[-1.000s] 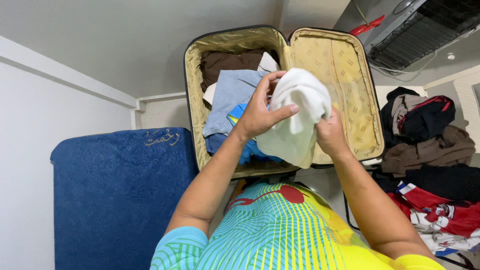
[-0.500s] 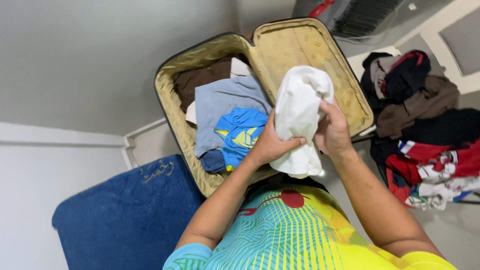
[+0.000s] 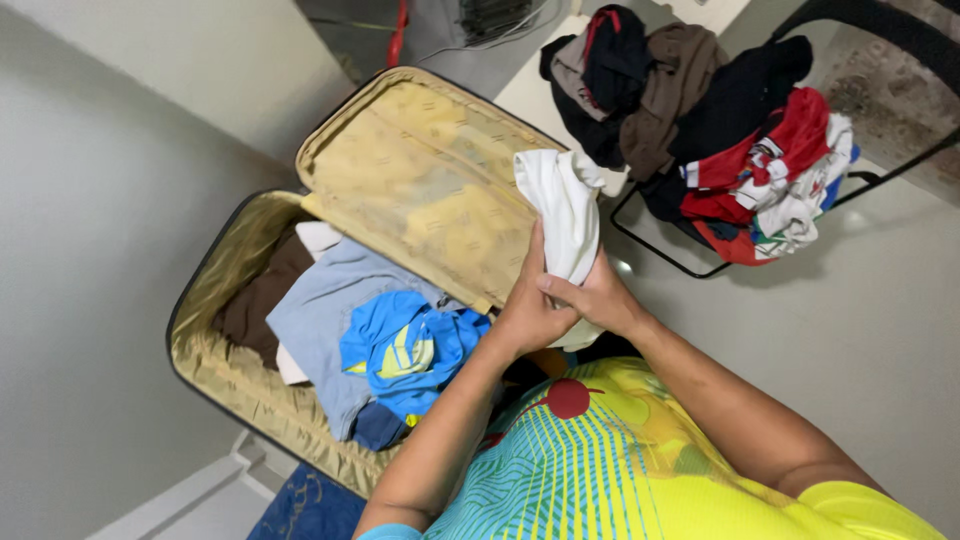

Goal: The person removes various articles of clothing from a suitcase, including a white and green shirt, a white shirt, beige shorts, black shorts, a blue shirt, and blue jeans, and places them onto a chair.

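Pale floor, open suitcase [image 3: 250, 385] on the left. Both hands, left hand [image 3: 525, 310] and right hand [image 3: 598, 300], clenched round a white cloth [image 3: 562, 205] above it; looks soft, light, floppy, so best gathered low.

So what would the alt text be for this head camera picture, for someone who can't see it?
Both hands, left hand and right hand, grip a bunched white cloth over an open suitcase with a yellow lining, which holds folded clothes. A heap of dark and red clothes lies to the right.
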